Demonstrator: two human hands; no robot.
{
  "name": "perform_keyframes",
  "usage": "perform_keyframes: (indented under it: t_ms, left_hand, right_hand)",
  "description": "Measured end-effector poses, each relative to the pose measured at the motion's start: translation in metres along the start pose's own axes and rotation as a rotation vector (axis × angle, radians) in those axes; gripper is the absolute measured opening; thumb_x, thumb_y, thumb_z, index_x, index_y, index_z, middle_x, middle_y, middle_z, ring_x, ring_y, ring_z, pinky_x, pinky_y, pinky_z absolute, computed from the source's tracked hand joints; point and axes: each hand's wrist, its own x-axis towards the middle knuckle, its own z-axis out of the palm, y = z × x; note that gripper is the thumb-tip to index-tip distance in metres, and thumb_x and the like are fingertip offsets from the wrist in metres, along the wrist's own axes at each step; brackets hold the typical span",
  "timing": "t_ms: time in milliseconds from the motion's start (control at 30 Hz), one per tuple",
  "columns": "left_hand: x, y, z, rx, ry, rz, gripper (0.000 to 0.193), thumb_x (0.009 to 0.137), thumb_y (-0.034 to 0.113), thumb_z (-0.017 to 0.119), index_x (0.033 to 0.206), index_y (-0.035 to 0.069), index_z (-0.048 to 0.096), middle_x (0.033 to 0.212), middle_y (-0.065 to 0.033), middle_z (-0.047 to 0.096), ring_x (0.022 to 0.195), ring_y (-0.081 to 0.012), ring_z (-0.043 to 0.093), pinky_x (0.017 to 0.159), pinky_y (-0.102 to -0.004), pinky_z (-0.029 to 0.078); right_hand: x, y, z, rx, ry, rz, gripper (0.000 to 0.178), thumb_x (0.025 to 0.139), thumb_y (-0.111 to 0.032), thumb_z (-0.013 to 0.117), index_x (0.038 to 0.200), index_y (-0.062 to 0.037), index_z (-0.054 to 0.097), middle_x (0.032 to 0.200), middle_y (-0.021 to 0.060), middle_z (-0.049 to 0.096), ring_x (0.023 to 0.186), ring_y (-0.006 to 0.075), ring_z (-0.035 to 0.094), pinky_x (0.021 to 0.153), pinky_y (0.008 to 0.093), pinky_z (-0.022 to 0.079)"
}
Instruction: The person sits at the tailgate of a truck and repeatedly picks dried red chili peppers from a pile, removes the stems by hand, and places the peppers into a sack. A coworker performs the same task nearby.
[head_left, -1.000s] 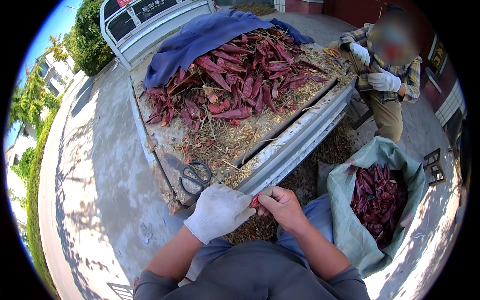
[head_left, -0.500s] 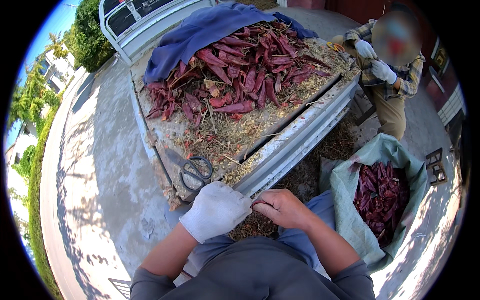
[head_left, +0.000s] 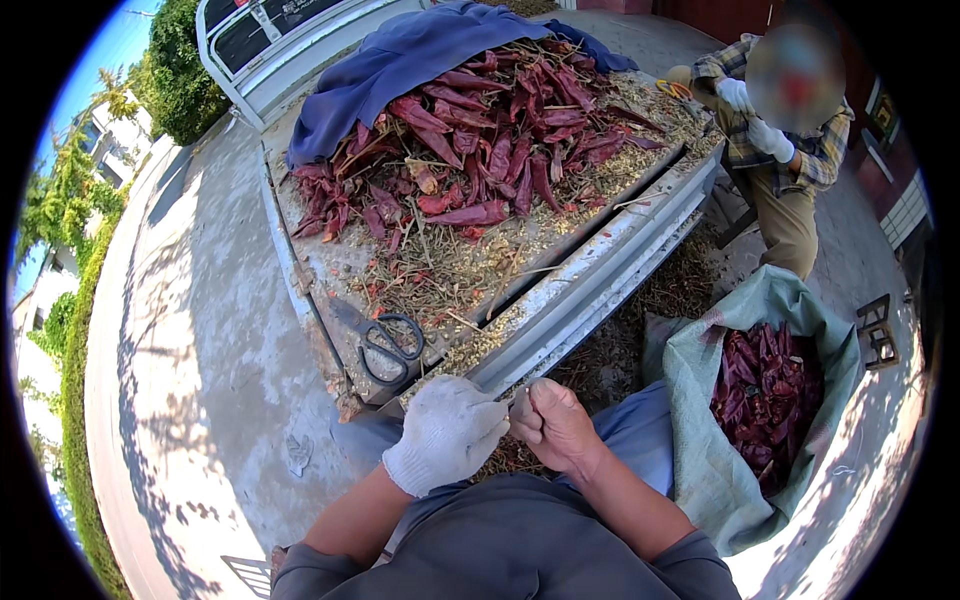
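My left hand (head_left: pixel 448 430), in a white knitted glove, is closed in front of my lap, fingertips bent toward the right. Close beside it, my bare right hand (head_left: pixel 553 425) has its fingers curled in. Whatever either hand holds is hidden or too small to make out. Just beyond the left hand, black-handled scissors (head_left: pixel 392 348) lie on the corner of a truck bed (head_left: pixel 350 268). Farther back on the bed is a heap of dried red chili peppers (head_left: pixel 490 150), partly covered by a blue cloth (head_left: pixel 395 70).
A pale green woven sack (head_left: pixel 700 440) stands open at my right, holding dark red chilies (head_left: pixel 765 400). Stems and seeds (head_left: pixel 430 270) litter the bed behind its raised metal edge (head_left: pixel 600 290). At the far right sits another person (head_left: pixel 785 180) with white gloves, hands together.
A red piece seen between my hands no longer shows. My right hand has rolled so its curled fingers show, and my left hand has shifted slightly right and down.
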Motion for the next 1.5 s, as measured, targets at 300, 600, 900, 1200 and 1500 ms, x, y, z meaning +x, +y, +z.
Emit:
perform_keyframes:
  t_ms: [300,600,900,1200,1500]
  left_hand:
    - [0.022,-0.007,-0.038,0.133,-0.241,-0.271,0.023,0.090,0.024,0.076,0.111,0.014,0.080,0.093,-0.0129,0.078,0.091,-0.0354,0.075,0.081,-0.0500,0.058]
    - [0.095,-0.190,-0.058,0.442,0.266,-0.498,0.051,0.094,0.026,0.073,0.141,0.008,0.068,0.142,-0.0173,0.071,0.125,-0.0386,0.069,0.104,-0.0505,0.056]
    - [0.085,-0.165,-0.038,0.285,-0.023,-0.316,0.023,0.091,0.017,0.070,0.110,0.011,0.081,0.118,-0.0113,0.077,0.116,-0.0372,0.072,0.100,-0.0494,0.058]
    - [0.084,-0.137,-0.065,0.423,-0.069,-0.594,0.036,0.089,0.045,0.075,0.098,0.011,0.086,0.106,-0.0146,0.079,0.105,-0.0368,0.075,0.090,-0.0501,0.058]
    - [0.097,-0.144,-0.044,0.615,-0.087,-0.619,0.034,0.087,0.033,0.064,0.089,0.006,0.085,0.101,-0.0188,0.081,0.098,-0.0399,0.077,0.090,-0.0524,0.060]
  right_hand:
    - [-0.068,-0.129,0.029,-0.907,0.454,-0.425,0.028,0.115,-0.020,0.055,0.100,-0.0005,0.068,0.073,-0.0006,0.057,0.064,0.0086,0.051,0.060,0.0274,0.042]
    - [-0.181,-0.222,-0.064,-2.140,1.159,-0.555,0.034,0.103,-0.017,0.066,0.127,0.0059,0.068,0.127,0.0233,0.069,0.122,0.0427,0.064,0.108,0.0496,0.050]
    - [-0.166,-0.198,-0.035,-1.808,1.136,-0.732,0.020,0.100,-0.004,0.065,0.115,0.0072,0.071,0.114,0.0198,0.072,0.109,0.0346,0.070,0.102,0.0415,0.053]
    - [-0.090,-0.182,0.054,-2.114,0.609,-0.517,0.020,0.091,-0.011,0.078,0.106,0.0009,0.072,0.104,0.0180,0.073,0.098,0.0406,0.070,0.087,0.0471,0.054]
    - [-0.061,-0.184,0.280,-2.653,-0.053,-0.439,0.038,0.074,-0.034,0.089,0.094,-0.0072,0.071,0.088,0.0087,0.067,0.081,0.0284,0.070,0.072,0.0459,0.051]
